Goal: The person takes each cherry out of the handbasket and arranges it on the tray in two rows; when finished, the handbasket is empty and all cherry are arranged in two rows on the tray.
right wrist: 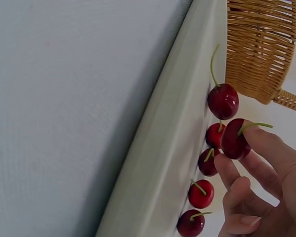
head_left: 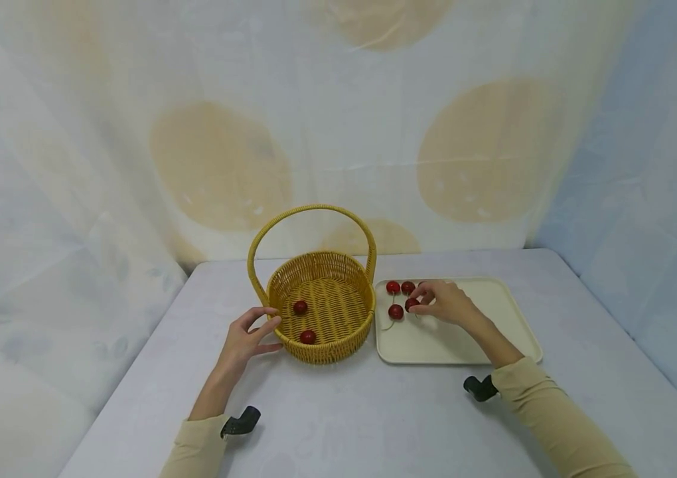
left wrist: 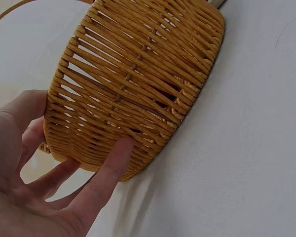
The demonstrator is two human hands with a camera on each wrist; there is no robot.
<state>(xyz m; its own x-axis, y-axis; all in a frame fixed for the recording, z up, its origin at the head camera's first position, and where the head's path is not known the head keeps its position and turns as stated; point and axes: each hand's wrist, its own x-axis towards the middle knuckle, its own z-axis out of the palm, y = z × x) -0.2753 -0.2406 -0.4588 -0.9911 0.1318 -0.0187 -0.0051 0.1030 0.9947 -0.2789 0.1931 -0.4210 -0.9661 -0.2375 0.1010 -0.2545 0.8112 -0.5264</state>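
Observation:
My left hand (head_left: pixel 245 340) is at the left side of a yellow woven basket (head_left: pixel 362 334). Its spread fingers touch the outer wall and rim, clearly seen against the weave of the basket (left wrist: pixel 133 69) in the left wrist view. Two dark red cherries lie inside, one cherry (head_left: pixel 300 307) left of centre and another cherry (head_left: pixel 308 337) by the near wall. Over a cream tray (head_left: pixel 464 348), my right hand (head_left: pixel 447 304) pinches a cherry (right wrist: pixel 234 139) between thumb and fingers, its green stem showing. Several more cherries (right wrist: pixel 223 101) with stems rest on the tray's left part, partly behind the hand.
The basket's tall arched handle (head_left: pixel 312 208) rises above it. The tray stands close to the basket's right side. Both rest on a white table (head_left: pixel 338 418), with a patterned curtain (head_left: pixel 344 133) behind and at the sides. A black device (head_left: pixel 241 421) sits at each wrist.

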